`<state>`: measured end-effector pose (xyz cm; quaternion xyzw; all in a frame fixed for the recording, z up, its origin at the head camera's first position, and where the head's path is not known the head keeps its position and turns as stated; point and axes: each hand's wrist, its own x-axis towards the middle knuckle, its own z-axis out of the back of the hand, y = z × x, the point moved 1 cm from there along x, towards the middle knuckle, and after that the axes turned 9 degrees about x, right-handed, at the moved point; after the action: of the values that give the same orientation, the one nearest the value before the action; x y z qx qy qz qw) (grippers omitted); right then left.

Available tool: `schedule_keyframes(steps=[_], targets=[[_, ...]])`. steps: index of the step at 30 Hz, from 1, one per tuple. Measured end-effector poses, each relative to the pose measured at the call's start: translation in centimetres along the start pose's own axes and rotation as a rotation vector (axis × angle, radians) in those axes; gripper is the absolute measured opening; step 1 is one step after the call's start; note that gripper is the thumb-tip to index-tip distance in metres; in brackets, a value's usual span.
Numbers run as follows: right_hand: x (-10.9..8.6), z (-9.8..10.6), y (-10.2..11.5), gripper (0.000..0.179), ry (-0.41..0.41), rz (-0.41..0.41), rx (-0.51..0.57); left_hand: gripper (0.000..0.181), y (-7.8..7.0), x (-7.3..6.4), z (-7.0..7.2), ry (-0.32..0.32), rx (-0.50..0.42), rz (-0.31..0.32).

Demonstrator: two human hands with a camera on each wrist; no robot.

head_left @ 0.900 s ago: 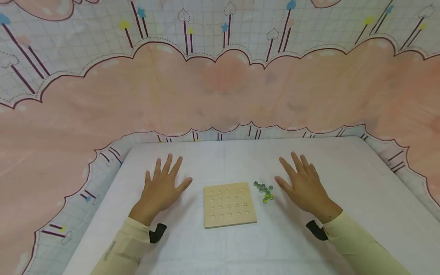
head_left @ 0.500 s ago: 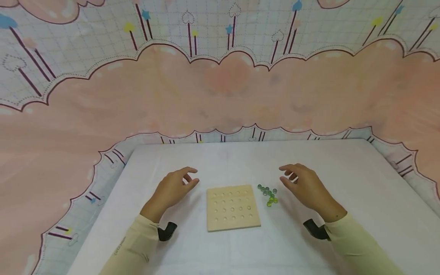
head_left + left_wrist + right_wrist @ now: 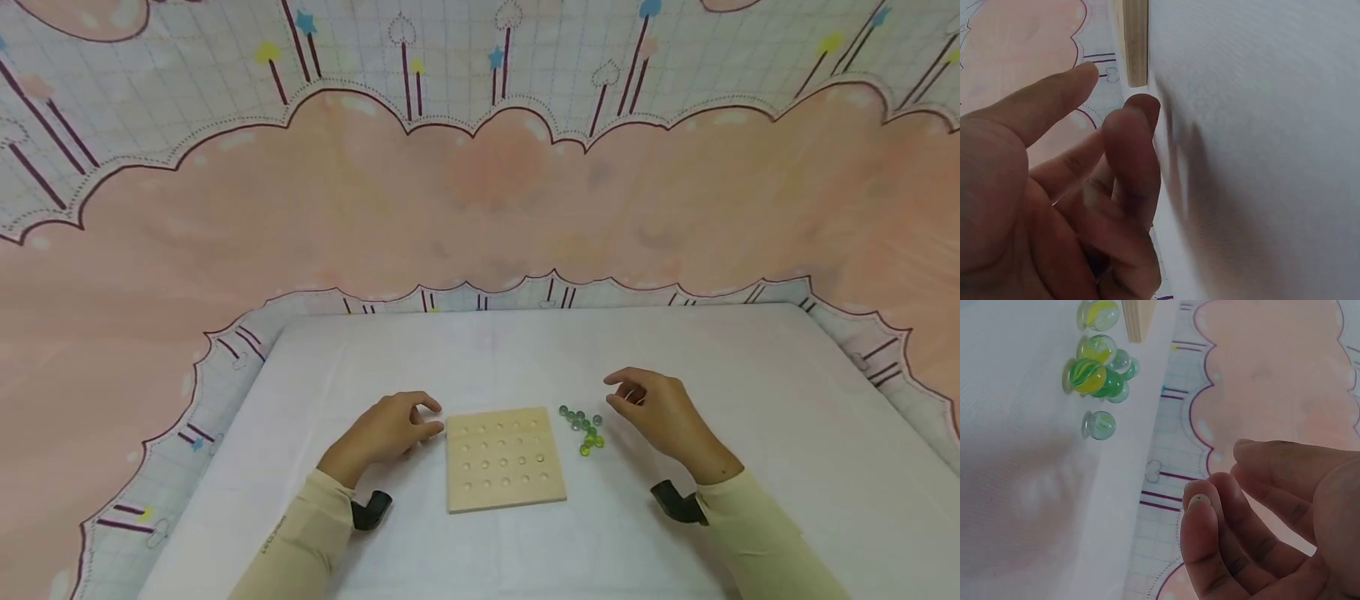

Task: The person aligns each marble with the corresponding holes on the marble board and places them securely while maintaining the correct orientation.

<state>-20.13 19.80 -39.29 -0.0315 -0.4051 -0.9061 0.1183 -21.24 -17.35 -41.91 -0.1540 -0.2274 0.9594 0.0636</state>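
A square wooden board (image 3: 506, 492) with rows of round hollows lies flat on the white table. My left hand (image 3: 386, 433) is at its left edge, thumb and index fingertip close to the far left corner. In the left wrist view the board's edge (image 3: 1136, 47) stands just beyond the bent fingers, which hold nothing. Several glass marbles (image 3: 587, 431), green, clear and yellow-swirled, lie clustered right of the board. My right hand (image 3: 656, 412) hovers right of them with fingers loosely bent. The right wrist view shows the marbles (image 3: 1088, 376) apart from its bare fingertips (image 3: 1199, 515).
White cloth covers the table (image 3: 420, 350). Behind and around it hangs a patterned pink and white curtain (image 3: 375, 208). A black strap (image 3: 371, 510) is at the left wrist, another black strap (image 3: 677, 502) at the right.
Both hands have gone from spread fingers to loosely bent ones. My left hand has moved right and nearer to me, up to the board. My right hand has lowered slightly. Board and marbles stay put.
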Motion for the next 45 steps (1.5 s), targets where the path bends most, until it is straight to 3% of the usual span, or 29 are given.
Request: schedule_keyframes(steps=[13,20,28,45], targets=[[0.0,-0.7,-0.7,0.025,0.067,-0.037,0.050,0.021,0.6,0.3,-0.2,0.032,-0.119,-0.033],[0.4,-1.1,-1.7,0.024,0.114,-0.029,0.078,0.029,0.8,0.4,-0.4,0.044,-0.089,-0.064],[0.3,-1.6,-2.7,0.022,0.168,-0.094,0.103,0.032,1.0,0.4,-1.1,0.026,-0.062,-0.068],[0.5,-2.5,-3.3,0.019,0.172,-0.117,0.028,0.035,0.9,0.8,-1.2,0.005,-0.023,-0.078]])
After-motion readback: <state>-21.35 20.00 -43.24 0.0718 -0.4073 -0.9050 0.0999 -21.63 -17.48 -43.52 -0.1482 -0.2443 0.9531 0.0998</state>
